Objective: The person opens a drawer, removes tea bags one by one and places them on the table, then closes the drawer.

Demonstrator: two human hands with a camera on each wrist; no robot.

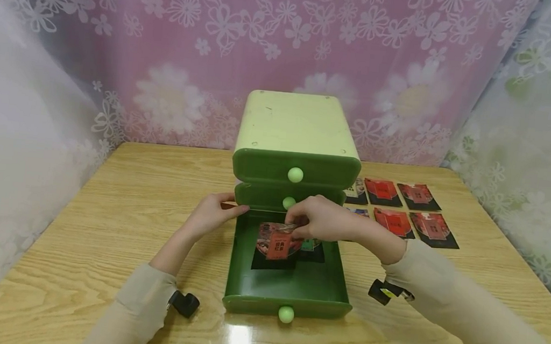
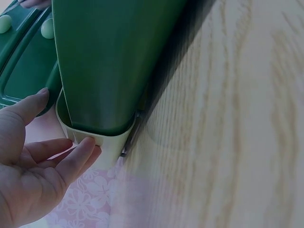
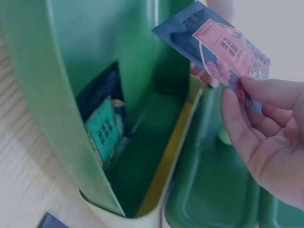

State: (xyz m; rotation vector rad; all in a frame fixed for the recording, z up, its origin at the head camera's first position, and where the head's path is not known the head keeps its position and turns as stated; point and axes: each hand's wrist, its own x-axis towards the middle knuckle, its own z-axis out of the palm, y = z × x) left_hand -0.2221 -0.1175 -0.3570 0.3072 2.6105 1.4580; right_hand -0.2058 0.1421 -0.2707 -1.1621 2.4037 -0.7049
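A small drawer cabinet (image 1: 299,122) with a pale green body and dark green drawers stands mid-table. Its bottom drawer (image 1: 266,287) is pulled out, the middle one (image 1: 259,196) slightly. Between thumb and fingers, my right hand (image 1: 327,220) pinches a dark tea sachet (image 3: 223,45) with a red label, held above the bottom drawer. Inside that drawer lies a tea sachet with a green label (image 3: 105,128), partly hidden in the head view. My left hand (image 2: 42,166) touches the cabinet's left side, thumb at the middle drawer's edge and fingertips by the cabinet's rim.
Several tea sachets (image 1: 390,222) with red labels lie in rows on the wooden table (image 1: 158,184), right of the cabinet; some are partly hidden behind it and my right arm. A flowered curtain (image 1: 178,51) hangs behind. The top drawer (image 1: 261,165) is closed.
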